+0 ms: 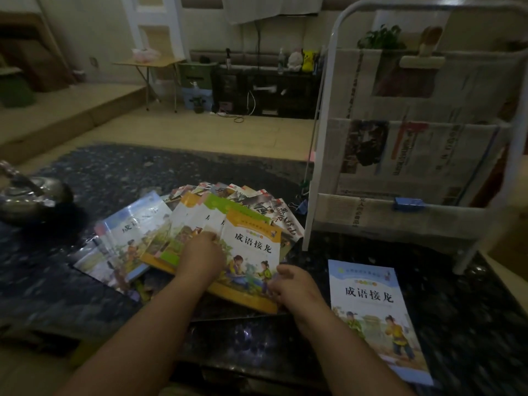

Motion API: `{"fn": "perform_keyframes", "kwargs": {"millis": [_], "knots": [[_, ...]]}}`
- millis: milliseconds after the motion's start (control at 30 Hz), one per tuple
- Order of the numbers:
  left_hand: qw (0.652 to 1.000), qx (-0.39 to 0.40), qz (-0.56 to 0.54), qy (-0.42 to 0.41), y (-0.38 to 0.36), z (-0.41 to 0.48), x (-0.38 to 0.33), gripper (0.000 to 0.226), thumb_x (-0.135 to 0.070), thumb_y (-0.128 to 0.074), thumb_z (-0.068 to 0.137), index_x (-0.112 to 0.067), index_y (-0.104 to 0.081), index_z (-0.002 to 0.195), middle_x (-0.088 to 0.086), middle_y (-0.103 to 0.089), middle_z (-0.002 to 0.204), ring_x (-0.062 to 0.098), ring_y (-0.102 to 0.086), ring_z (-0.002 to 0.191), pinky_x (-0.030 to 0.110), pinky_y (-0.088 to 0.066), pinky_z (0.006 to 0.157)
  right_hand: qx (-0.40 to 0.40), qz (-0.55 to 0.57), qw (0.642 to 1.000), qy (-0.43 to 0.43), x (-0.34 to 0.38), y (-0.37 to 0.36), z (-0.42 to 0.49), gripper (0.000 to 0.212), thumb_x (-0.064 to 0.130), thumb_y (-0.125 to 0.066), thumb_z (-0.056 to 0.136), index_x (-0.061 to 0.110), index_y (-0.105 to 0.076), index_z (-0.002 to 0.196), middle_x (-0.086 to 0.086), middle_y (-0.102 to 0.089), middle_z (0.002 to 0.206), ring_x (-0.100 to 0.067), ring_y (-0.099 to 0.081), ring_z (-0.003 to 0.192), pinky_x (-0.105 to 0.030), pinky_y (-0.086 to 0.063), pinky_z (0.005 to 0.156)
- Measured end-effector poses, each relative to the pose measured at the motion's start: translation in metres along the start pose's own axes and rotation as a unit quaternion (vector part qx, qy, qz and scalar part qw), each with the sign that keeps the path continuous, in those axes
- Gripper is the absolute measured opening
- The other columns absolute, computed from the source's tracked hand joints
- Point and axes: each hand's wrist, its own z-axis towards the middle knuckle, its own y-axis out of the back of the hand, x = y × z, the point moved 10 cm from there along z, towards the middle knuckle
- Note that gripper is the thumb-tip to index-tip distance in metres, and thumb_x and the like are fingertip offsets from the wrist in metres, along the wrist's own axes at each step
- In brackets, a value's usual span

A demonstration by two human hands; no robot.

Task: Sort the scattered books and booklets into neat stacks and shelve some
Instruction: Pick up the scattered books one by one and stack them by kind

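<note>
On a dark speckled table (pixel 71 281), by a newspaper-lined white rack (pixel 414 155), fanned books (pixel 137 232) lie mid-table, a blue book (pixel 371 310) apart at right. The right hand (pixel 291 284) grips the orange book (pixel 254 247) by its near corner; the left hand (pixel 200 258) rests on the pile, grip unclear.

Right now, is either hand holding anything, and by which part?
The right hand grips the top orange-bordered book by its near right corner. The left hand lies on that book's left edge; whether it pinches it cannot be told.
</note>
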Motion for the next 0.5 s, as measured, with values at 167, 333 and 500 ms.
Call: {"fn": "perform_keyframes", "kwargs": {"millis": [167,333,500], "knots": [[0.994,0.016,-0.103,0.034,-0.006,-0.008,0.001,0.015,-0.016,-0.055,0.091,-0.005,-0.062,0.098,0.008,-0.063,0.095,0.024,-0.054,0.076,0.035,-0.041,0.063,-0.021,0.026,0.999,0.002,0.003,0.015,-0.004,0.046,0.01,-0.064,0.089,0.013,-0.055,0.134,-0.004,-0.059,0.125,-0.019,-0.062,0.103,-0.043,-0.055,0.093],[0.954,0.062,-0.282,0.081,-0.014,-0.011,-0.005,0.018,0.002,-0.057,0.076,-0.009,-0.05,0.088,0.016,-0.058,0.088,0.029,-0.054,0.072,0.039,-0.046,0.061,-0.026,-0.003,0.999,0.018,0.011,0.024,-0.007,0.031,0.016,-0.063,0.092,0.018,-0.058,0.123,0.002,-0.061,0.112,-0.017,-0.06,0.098,-0.043,-0.053,0.094],[0.918,0.126,-0.367,0.077,-0.029,-0.019,-0.017,0.034,0.0,-0.06,0.058,-0.006,-0.065,0.092,0.021,-0.066,0.088,0.035,-0.062,0.077,0.044,-0.053,0.069,-0.101,0.043,0.993,0.053,0.029,0.058,-0.007,0.035,0.01,-0.063,0.092,0.03,-0.046,0.116,0.001,-0.06,0.113,-0.021,-0.063,0.1,-0.039,-0.056,0.082]]}}
